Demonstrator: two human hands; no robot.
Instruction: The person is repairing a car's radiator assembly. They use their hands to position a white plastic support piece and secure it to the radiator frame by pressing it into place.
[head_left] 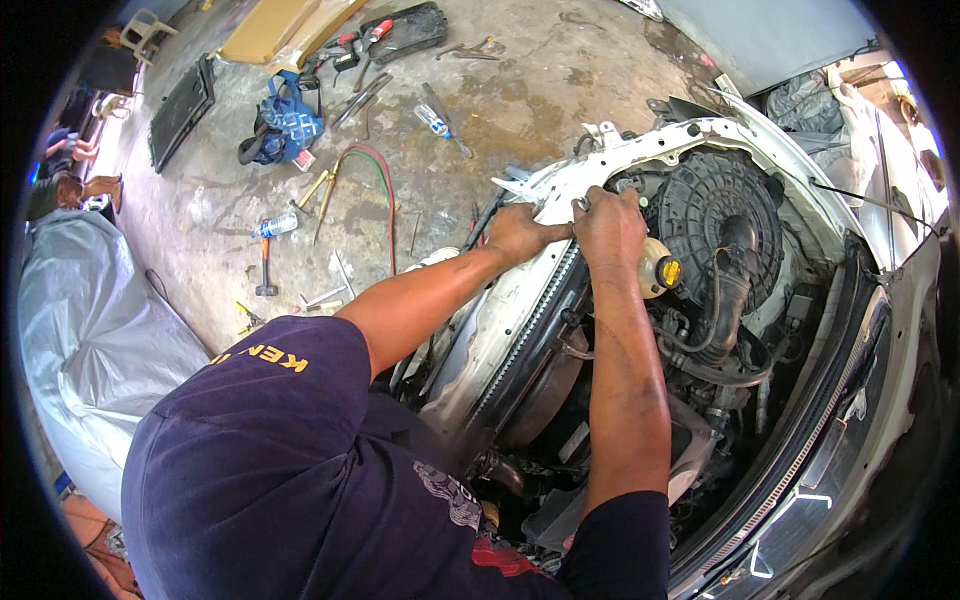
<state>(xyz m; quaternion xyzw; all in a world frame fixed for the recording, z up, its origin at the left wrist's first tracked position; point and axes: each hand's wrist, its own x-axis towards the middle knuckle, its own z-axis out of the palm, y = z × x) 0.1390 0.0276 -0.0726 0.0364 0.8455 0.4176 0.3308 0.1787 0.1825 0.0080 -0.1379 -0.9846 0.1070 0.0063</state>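
Note:
I am leaning over an open car engine bay. My left hand (522, 232) grips the white front body panel (575, 170), its thumb lying toward the right. Just right of it, my right hand (612, 225) is closed at the panel's inner edge; what its fingers hold is hidden. Below it sits a translucent reservoir with a yellow cap (660, 270). Further right are a large round black housing (715, 190) and a thick black hose (725, 310). A black radiator strip (545, 335) runs beneath my forearms, partly hidden by the right one.
Tools lie on the concrete floor (200, 260): a hammer (266, 260), red and green hoses (389, 200), water bottles (432, 120), a blue bag (285, 120). A dark panel (182, 110) and cardboard (270, 30) lie farther back. A silver cover (90, 320) is at left; people (78, 150) are at far left.

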